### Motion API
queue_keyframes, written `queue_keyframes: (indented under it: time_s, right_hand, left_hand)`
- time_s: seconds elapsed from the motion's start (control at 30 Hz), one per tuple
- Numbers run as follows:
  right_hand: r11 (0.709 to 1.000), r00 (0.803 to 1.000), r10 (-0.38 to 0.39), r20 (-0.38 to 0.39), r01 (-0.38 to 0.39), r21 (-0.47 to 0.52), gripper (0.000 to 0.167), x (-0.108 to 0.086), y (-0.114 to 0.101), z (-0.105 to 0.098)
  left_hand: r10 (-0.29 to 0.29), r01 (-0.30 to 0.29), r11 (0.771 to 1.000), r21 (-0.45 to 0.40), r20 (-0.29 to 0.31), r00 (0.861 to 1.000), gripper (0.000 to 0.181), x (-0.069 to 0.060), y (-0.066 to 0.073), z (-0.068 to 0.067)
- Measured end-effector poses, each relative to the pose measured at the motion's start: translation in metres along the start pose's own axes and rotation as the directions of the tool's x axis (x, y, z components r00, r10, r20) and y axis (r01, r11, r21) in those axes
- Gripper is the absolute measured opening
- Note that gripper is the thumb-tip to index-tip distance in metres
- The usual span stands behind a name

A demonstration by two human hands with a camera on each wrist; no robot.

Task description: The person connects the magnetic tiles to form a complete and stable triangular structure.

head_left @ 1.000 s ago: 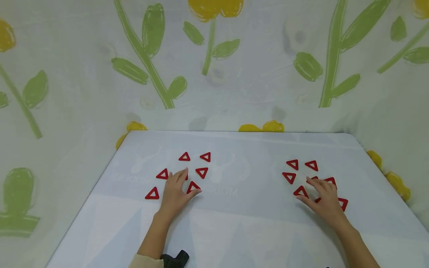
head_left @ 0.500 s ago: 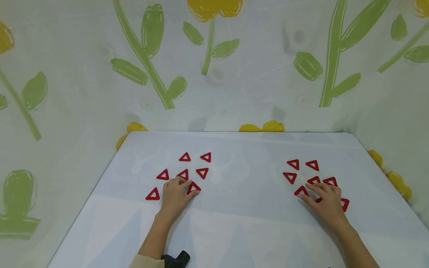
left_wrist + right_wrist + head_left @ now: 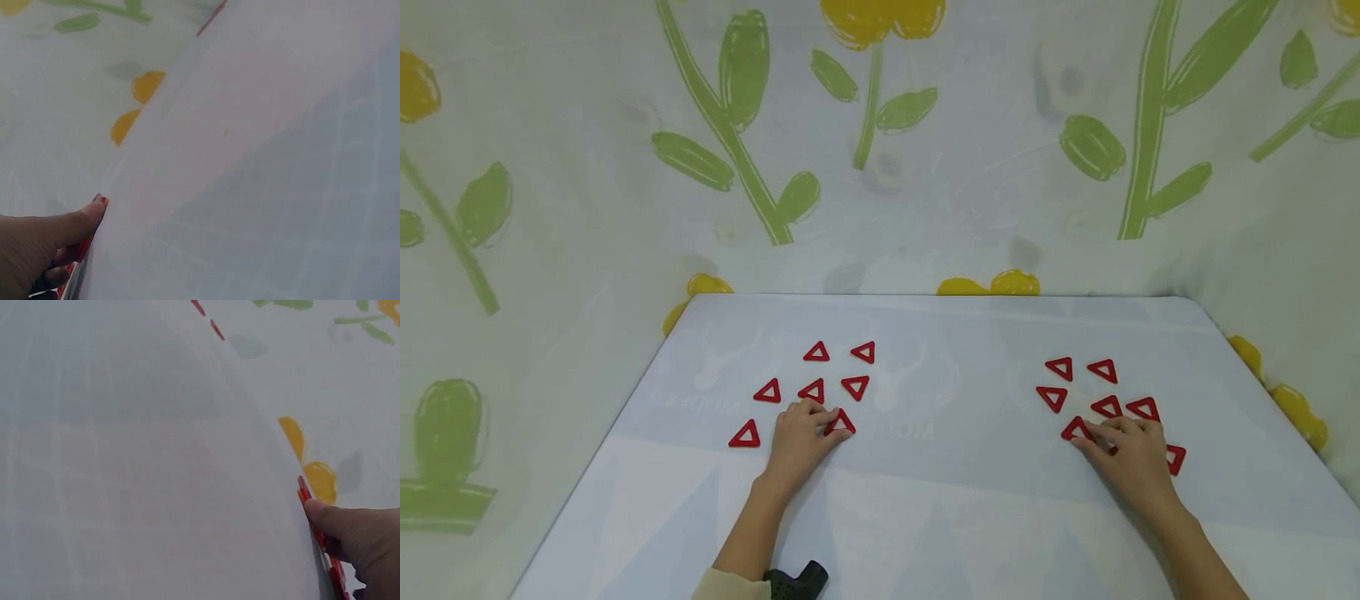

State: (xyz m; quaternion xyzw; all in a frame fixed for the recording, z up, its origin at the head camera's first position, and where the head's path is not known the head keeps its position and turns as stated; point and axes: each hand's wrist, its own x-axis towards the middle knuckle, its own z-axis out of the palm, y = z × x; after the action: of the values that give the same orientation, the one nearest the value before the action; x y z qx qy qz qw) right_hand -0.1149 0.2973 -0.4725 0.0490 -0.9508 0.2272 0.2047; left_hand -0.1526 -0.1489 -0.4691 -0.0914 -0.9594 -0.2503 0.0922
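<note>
In the head view my left hand [image 3: 801, 446] pinches a red hollow triangle [image 3: 848, 421] between thumb and fingers, low over or on the table. My right hand [image 3: 1133, 462] likewise pinches another red triangle [image 3: 1069, 429] by its edge. From the left wrist camera, the thumb [image 3: 90, 215] presses a red triangle edge [image 3: 84, 247] seen side-on. The right wrist view has the thumb [image 3: 320, 510] against a red triangle edge [image 3: 302, 487]. One more triangle lies partly hidden under the right hand.
Several loose red triangles lie flat beyond and beside the left hand, such as the near-left triangle [image 3: 732, 439]. Another loose group surrounds the right hand, including a far triangle [image 3: 1112, 377]. A pale patterned table [image 3: 940, 500] meets a flower-print curtain [image 3: 955, 200] at its back edge.
Both hands have closed their fingers inward onto a triangle each. The left hand's triangle has shifted slightly right. A triangle behind the left fingers has come into view.
</note>
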Motion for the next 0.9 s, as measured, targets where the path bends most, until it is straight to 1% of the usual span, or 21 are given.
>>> queue_keyframes:
  time_s: [0.23, 0.37, 0.47, 0.6, 0.8, 0.9]
  right_hand:
    - [0.999, 0.998, 0.021, 0.057, -0.023, 0.034, 0.033, 0.0, -0.004, -0.002]
    - [0.999, 0.997, 0.02, 0.079, -0.023, 0.032, 0.033, 0.0, -0.007, -0.002]
    - [0.999, 0.995, 0.021, 0.098, -0.024, 0.029, 0.035, 0.001, -0.008, -0.002]
    - [0.999, 0.991, 0.036, 0.126, -0.039, 0.022, 0.036, 0.001, -0.011, -0.002]
    - [0.999, 0.988, 0.04, 0.148, -0.044, 0.029, 0.036, 0.002, -0.017, -0.002]
    - [0.998, 0.988, 0.038, 0.152, -0.045, 0.038, 0.037, 0.002, -0.02, -0.002]
  left_hand:
    - [-0.021, 0.023, 0.999, -0.043, 0.041, 0.999, 0.044, 0.0, 0.003, 0.0]
    - [-0.02, 0.025, 0.997, -0.079, 0.062, 0.998, 0.045, -0.001, 0.006, -0.002]
    - [-0.031, 0.04, 0.993, -0.114, 0.081, 0.996, 0.046, -0.001, 0.008, -0.001]
    - [-0.039, 0.053, 0.989, -0.14, 0.096, 0.995, 0.046, -0.001, 0.01, 0.0]
    - [0.001, 0.011, 0.992, -0.127, 0.086, 0.996, 0.045, -0.002, 0.013, 0.0]
    - [0.02, -0.008, 0.992, -0.125, 0.092, 0.996, 0.045, -0.001, 0.016, 0.0]
